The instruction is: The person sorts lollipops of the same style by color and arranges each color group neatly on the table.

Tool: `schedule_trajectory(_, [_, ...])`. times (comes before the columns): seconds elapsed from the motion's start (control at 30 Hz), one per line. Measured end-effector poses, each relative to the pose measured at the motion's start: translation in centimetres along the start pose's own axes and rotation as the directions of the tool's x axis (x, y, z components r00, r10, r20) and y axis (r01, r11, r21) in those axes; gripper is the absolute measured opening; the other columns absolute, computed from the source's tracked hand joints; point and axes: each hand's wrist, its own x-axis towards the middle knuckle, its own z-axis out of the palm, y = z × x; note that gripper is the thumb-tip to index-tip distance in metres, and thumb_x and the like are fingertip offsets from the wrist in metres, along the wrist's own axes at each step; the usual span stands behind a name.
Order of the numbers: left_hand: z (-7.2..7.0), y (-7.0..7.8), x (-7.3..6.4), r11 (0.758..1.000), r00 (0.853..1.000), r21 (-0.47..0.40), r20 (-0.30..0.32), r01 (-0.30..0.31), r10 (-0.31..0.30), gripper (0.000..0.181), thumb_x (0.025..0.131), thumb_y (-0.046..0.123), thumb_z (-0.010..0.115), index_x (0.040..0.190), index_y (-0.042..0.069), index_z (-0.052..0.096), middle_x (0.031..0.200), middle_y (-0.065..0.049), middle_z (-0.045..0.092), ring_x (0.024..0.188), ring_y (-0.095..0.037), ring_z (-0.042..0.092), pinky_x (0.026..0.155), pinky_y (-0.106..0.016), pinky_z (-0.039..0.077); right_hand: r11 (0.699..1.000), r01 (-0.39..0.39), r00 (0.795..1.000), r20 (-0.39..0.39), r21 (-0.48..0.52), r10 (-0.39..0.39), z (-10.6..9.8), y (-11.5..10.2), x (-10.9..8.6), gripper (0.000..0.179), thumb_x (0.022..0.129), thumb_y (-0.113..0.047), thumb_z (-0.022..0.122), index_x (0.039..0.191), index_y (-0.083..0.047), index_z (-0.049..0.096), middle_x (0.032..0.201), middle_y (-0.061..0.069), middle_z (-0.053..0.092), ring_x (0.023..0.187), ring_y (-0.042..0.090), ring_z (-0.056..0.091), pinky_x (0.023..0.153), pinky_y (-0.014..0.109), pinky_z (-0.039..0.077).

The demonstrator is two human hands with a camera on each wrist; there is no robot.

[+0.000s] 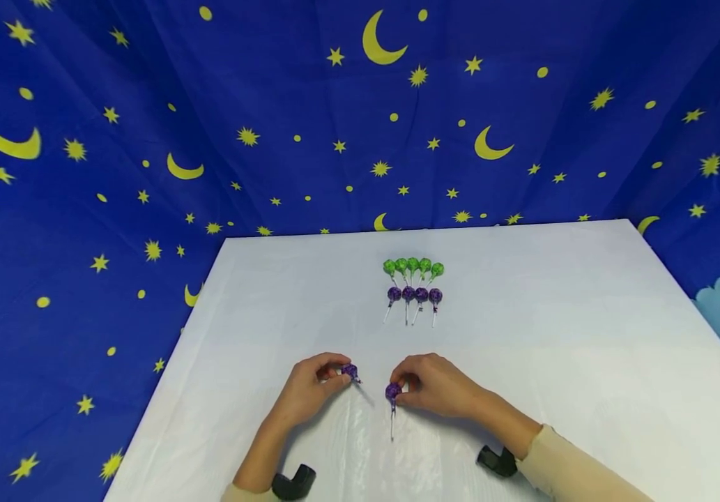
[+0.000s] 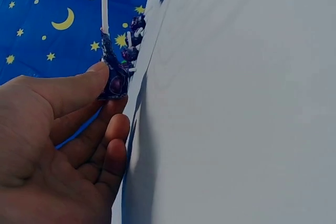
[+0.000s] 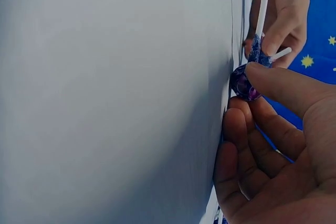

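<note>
Between thumb and fingertips my left hand [image 1: 311,388] pinches a purple-wrapped lollipop [image 1: 350,371] by its head, the white stick slanting down to the right. A second purple lollipop [image 1: 394,392] is pinched by its head in my right hand [image 1: 438,385], its stick pointing toward me. Both hands are low over the front middle of the white table, a short gap apart. In the left wrist view, the thumb [image 2: 79,87] presses the wrapper just under the stick. The right wrist view has the other lollipop [image 3: 245,85] close to the table surface.
Farther back on the table [image 1: 523,293] lies a row of several green lollipops [image 1: 412,265]. Just in front of it is a row of several purple lollipops [image 1: 421,295], sticks toward me. A blue curtain [image 1: 309,90] with yellow moons and stars hangs behind the table and along its sides.
</note>
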Motion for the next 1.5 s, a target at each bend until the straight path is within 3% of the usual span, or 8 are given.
schedule_trajectory(0.37, [-0.5, 0.7, 2.2, 0.999, 1.0, 0.029, 0.012, -0.018, 0.018, 0.023, 0.085, 0.018, 0.076, 0.107, 0.017, 0.071, 0.079, 0.006, 0.06, 0.076, -0.011, 0.056, 0.075, -0.033, 0.047, 1.0, -0.009, 1.0, 0.012, 0.011, 0.008, -0.2, -0.1, -0.1, 0.02, 0.08, -0.021, 0.079, 0.098, -0.019, 0.07, 0.085, -0.013, 0.062, 0.072, 0.003, 0.058, 0.068, 0.023, 0.047])
schedule_trajectory(1.0, [-0.4, 1.8, 6.5, 0.997, 0.998, 0.038, 0.02, -0.06, 0.059, 0.022, 0.086, 0.018, 0.075, 0.108, 0.016, 0.071, 0.085, 0.002, 0.064, 0.078, -0.016, 0.06, 0.075, -0.036, 0.049, 0.999, -0.01, 0.999, 0.033, 0.047, 0.009, -0.6, 0.1, -0.1, 0.02, 0.081, -0.021, 0.078, 0.1, -0.018, 0.069, 0.087, -0.013, 0.063, 0.073, 0.001, 0.057, 0.066, 0.022, 0.047])
schedule_trajectory(1.5, [0.0, 1.7, 9.5, 0.996, 0.996, 0.08, 0.079, -0.037, 0.031, 0.023, 0.088, 0.017, 0.073, 0.111, 0.012, 0.07, 0.092, 0.0, 0.067, 0.079, -0.015, 0.061, 0.071, -0.034, 0.05, 0.999, -0.012, 0.999, 0.045, 0.053, 0.009, -0.7, 0.4, 0.0, 0.022, 0.081, -0.021, 0.079, 0.101, -0.018, 0.069, 0.089, -0.012, 0.063, 0.073, 0.0, 0.057, 0.066, 0.022, 0.048])
